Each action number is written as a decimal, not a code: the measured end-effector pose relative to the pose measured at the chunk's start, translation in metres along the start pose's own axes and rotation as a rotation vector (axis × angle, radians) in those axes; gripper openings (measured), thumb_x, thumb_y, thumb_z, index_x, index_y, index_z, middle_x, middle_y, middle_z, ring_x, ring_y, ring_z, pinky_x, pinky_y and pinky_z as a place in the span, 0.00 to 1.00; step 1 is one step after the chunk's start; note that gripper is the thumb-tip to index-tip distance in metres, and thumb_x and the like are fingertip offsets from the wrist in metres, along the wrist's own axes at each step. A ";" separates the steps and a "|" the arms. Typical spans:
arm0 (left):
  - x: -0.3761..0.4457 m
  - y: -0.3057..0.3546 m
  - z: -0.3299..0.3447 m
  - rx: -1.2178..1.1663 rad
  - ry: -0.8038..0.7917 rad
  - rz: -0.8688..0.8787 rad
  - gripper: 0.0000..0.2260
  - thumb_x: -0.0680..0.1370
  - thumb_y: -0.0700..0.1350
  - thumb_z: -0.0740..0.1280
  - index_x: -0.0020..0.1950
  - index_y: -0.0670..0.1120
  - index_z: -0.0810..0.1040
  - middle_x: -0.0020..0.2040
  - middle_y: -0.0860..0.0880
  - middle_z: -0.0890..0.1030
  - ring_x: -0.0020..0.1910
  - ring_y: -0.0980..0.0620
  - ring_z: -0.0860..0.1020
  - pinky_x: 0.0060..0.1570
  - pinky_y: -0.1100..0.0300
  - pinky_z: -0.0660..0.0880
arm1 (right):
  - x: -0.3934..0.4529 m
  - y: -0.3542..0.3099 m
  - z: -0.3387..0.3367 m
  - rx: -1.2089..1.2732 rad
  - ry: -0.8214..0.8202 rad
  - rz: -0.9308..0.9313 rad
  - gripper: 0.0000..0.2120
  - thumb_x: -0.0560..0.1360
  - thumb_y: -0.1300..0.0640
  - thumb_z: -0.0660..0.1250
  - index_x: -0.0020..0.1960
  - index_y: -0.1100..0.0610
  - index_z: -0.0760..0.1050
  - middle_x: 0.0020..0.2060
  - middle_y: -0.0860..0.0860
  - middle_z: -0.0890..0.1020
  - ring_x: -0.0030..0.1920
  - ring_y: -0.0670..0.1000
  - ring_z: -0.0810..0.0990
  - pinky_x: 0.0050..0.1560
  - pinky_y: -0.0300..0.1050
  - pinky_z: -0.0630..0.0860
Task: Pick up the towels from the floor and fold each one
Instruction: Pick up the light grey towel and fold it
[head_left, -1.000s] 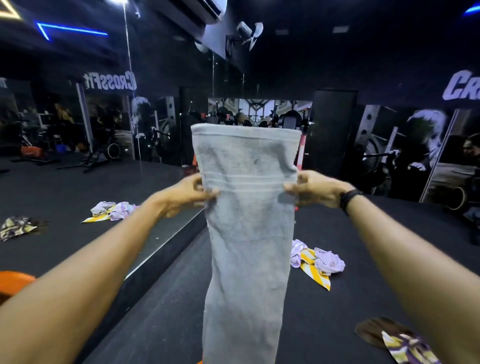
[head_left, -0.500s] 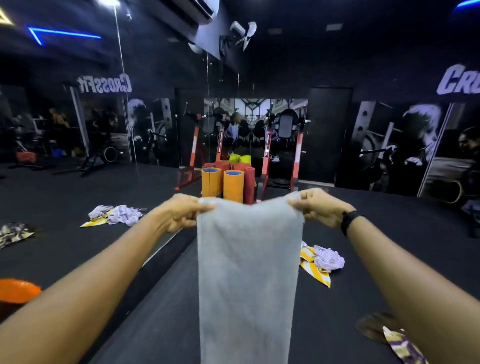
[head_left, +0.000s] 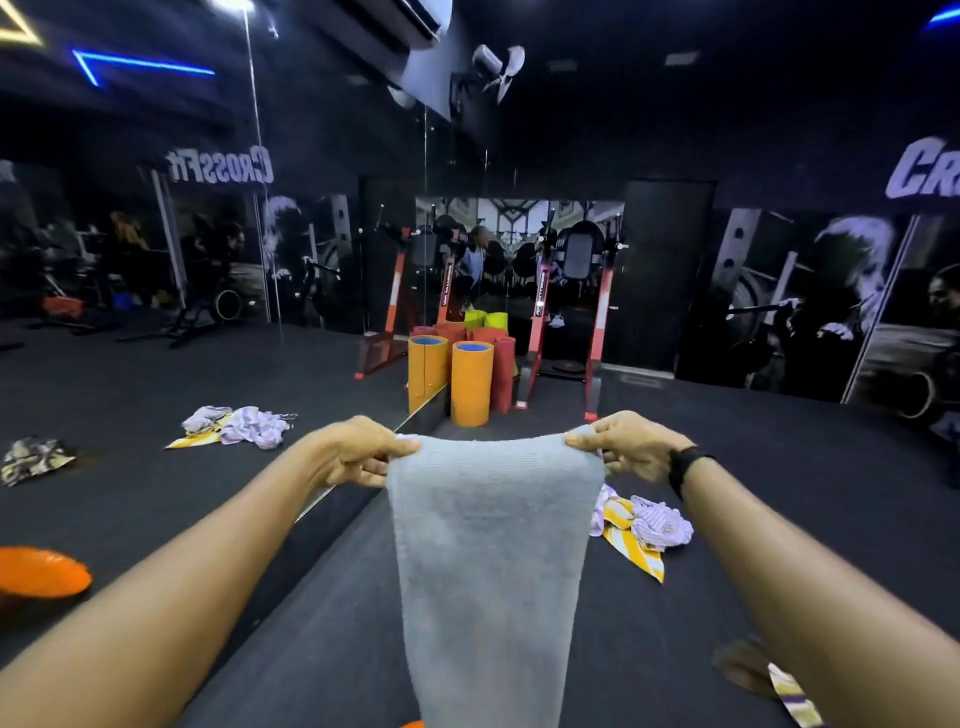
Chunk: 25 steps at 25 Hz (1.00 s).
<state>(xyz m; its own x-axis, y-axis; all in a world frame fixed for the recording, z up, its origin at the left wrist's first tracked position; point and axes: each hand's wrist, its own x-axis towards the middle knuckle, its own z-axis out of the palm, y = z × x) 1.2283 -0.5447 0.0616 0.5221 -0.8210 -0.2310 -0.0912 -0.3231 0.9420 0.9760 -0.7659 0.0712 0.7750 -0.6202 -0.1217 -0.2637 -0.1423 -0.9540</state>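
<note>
Head view showed a grey towel (head_left: 493, 545) stretched between both hands at about chest height, out in front of the person. The left hand (head_left: 358, 449) pinched the towel's upper left corner, thumb on top and fingers curled beneath the edge. The right hand (head_left: 631, 447) pinched the upper right corner the same way, with a dark band on its wrist. The top edge ran nearly level from one hand to the other, sagging slightly in the middle, and the rest of the towel hung straight down between the two forearms, off the floor (head_left: 779, 467), running past the bottom of the picture.

A crumpled towel (head_left: 644, 525) in lilac, white and yellow stripes lay on the floor just right of the hanging grey one, below the right hand. Another patterned towel (head_left: 795, 696) lay at the lower right, partly hidden by the right forearm. A mirror wall (head_left: 156, 389) ran along the left side and reflected the floor, with a lilac and yellow heap and a dark patterned cloth showing in it. Two orange rolled mats (head_left: 471, 382) stood upright beyond the towel's top edge, near the foot of a red rack (head_left: 540, 332)
</note>
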 end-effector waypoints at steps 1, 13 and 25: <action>-0.002 0.007 0.000 -0.064 0.017 0.042 0.11 0.74 0.44 0.72 0.54 0.41 0.81 0.48 0.46 0.84 0.41 0.52 0.81 0.37 0.60 0.79 | 0.002 -0.008 0.000 0.035 0.027 -0.039 0.11 0.74 0.59 0.71 0.52 0.64 0.81 0.40 0.53 0.83 0.37 0.47 0.79 0.34 0.36 0.76; -0.011 0.000 -0.021 -0.019 -0.047 0.143 0.11 0.73 0.46 0.72 0.52 0.43 0.84 0.42 0.47 0.83 0.39 0.55 0.78 0.50 0.56 0.79 | 0.009 -0.012 0.012 0.051 0.006 -0.004 0.08 0.75 0.60 0.70 0.52 0.60 0.81 0.42 0.50 0.83 0.41 0.46 0.78 0.37 0.34 0.76; -0.018 0.009 -0.028 -0.050 0.056 0.221 0.09 0.77 0.47 0.68 0.45 0.42 0.80 0.37 0.49 0.81 0.36 0.55 0.78 0.52 0.56 0.78 | 0.013 -0.013 0.013 0.015 0.096 -0.012 0.10 0.76 0.55 0.68 0.53 0.60 0.79 0.38 0.51 0.79 0.34 0.46 0.74 0.33 0.37 0.75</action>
<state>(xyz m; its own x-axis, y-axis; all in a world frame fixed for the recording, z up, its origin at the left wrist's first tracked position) 1.2413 -0.5196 0.0815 0.5407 -0.8412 -0.0050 -0.1671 -0.1132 0.9794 0.9965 -0.7621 0.0788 0.7192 -0.6897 -0.0839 -0.2457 -0.1394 -0.9593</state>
